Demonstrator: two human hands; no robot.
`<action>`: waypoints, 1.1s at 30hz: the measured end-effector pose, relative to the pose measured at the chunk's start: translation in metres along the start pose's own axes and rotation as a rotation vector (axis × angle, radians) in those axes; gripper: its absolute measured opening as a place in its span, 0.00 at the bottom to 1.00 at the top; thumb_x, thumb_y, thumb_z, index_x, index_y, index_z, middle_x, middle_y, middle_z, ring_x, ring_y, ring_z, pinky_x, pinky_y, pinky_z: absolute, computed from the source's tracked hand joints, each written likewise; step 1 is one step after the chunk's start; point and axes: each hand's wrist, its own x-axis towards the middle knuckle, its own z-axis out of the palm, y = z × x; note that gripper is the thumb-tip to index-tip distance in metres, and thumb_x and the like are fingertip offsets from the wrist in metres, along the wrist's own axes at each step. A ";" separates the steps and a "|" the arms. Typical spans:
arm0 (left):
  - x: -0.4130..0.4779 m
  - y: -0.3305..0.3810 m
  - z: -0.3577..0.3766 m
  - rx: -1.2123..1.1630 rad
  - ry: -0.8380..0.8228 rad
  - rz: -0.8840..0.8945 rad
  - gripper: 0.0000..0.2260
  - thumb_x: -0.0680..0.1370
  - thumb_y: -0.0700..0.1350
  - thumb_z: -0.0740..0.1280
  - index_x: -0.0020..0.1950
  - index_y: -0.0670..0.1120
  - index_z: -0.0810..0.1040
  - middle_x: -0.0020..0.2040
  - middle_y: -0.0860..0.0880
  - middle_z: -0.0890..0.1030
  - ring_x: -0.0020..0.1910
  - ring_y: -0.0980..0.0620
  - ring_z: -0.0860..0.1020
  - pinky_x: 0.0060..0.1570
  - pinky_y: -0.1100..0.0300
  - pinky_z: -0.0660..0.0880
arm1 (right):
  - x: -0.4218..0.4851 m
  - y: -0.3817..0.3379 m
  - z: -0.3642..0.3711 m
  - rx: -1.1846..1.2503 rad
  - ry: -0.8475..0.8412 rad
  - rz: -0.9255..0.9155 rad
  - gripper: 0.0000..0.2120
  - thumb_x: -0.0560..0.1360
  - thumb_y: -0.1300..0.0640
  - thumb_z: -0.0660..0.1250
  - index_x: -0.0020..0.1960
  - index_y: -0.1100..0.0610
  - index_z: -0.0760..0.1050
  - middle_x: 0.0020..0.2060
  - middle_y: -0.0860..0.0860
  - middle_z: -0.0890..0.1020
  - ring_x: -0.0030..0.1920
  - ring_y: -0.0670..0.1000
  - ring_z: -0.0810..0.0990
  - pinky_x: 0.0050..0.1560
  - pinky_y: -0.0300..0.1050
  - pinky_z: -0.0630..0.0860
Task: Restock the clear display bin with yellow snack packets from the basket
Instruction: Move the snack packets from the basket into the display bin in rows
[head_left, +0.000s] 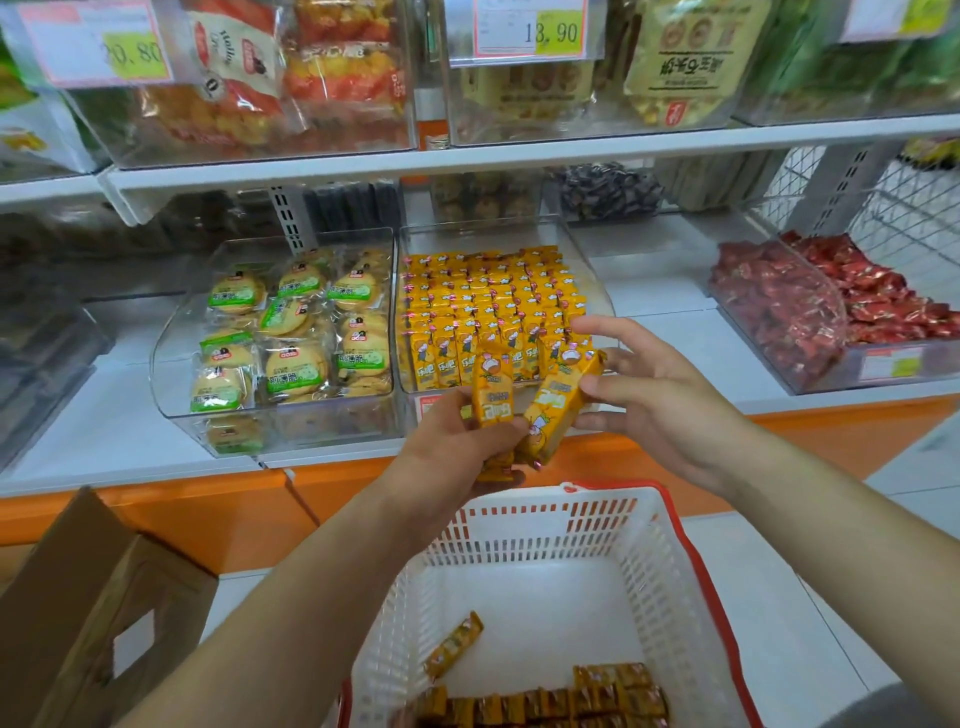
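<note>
Head view: L hand (457, 441) raised over basket (519, 535), in front of the shelf edge. Fingers curled round lower ends of two yellow snack packets: upright pkt (493, 389) and tilted pkt (558, 405), which leans to the right.
R hand (670, 400) just beside, fingers spread and nearly straight, tips at upper end of tilted pkt. Firm pinch or mere touch: can't tell. Hands close together, joined via that pkt.
Clear bin (483, 234) on white shelf (665, 291) directly behind hands, nearly full. Yellow pkts (488, 296) stand in tidy rows, front row upright against front wall.
Basket is white lattice w/ red rim, below hands. Row of pkts (550, 701) along near edge, single pkt (454, 644) lying apart at left wall.
Cookie bin (171, 332) touching clear bin on left. Red-sweets bin (779, 306) well apart on right. Cardboard box (78, 597) lower left
</note>
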 end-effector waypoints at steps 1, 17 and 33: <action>0.001 0.000 -0.001 0.010 0.014 0.004 0.16 0.78 0.40 0.72 0.64 0.45 0.74 0.41 0.46 0.86 0.37 0.48 0.86 0.37 0.58 0.81 | 0.001 0.000 0.001 -0.017 -0.004 0.003 0.19 0.76 0.69 0.66 0.61 0.51 0.79 0.53 0.58 0.78 0.46 0.55 0.83 0.43 0.47 0.80; 0.002 0.007 -0.012 0.019 0.143 0.165 0.05 0.80 0.43 0.70 0.55 0.45 0.81 0.50 0.47 0.87 0.46 0.50 0.86 0.42 0.58 0.80 | 0.000 0.005 0.013 -0.336 -0.258 0.149 0.33 0.66 0.59 0.77 0.65 0.36 0.73 0.51 0.50 0.80 0.39 0.49 0.83 0.36 0.40 0.76; 0.002 0.019 -0.025 -0.026 0.192 0.094 0.16 0.78 0.45 0.73 0.64 0.41 0.79 0.50 0.46 0.87 0.43 0.51 0.87 0.41 0.58 0.82 | 0.128 -0.005 -0.003 -1.132 0.125 -0.150 0.17 0.68 0.57 0.79 0.52 0.50 0.76 0.47 0.51 0.81 0.38 0.49 0.79 0.38 0.41 0.71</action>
